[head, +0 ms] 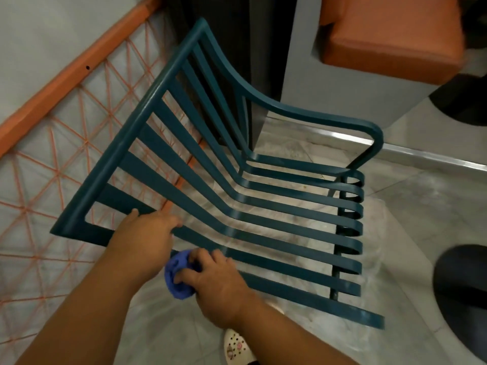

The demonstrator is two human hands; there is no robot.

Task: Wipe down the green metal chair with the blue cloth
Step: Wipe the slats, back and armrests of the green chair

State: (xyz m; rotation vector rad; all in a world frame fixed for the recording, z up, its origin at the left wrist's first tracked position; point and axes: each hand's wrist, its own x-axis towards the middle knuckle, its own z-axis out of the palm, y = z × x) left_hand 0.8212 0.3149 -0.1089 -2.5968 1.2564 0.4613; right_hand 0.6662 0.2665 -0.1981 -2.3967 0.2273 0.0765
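Note:
The dark green metal chair [237,196] fills the middle of the view, its slatted back leaning toward the upper left and its slatted seat running right. My left hand [147,233] grips the lowest slats of the backrest near its bottom corner. My right hand [218,280] is closed on the bunched blue cloth [179,277] and presses it against the nearest slat where back and seat meet. Part of the cloth is hidden under my fingers.
An orange-framed panel with orange cord netting [52,159] stands just left of the chair. An orange cushioned seat [390,35] sits on a grey block at the upper right. Dark round bases [463,285] lie at the right. My shoe [237,349] is below on the marble floor.

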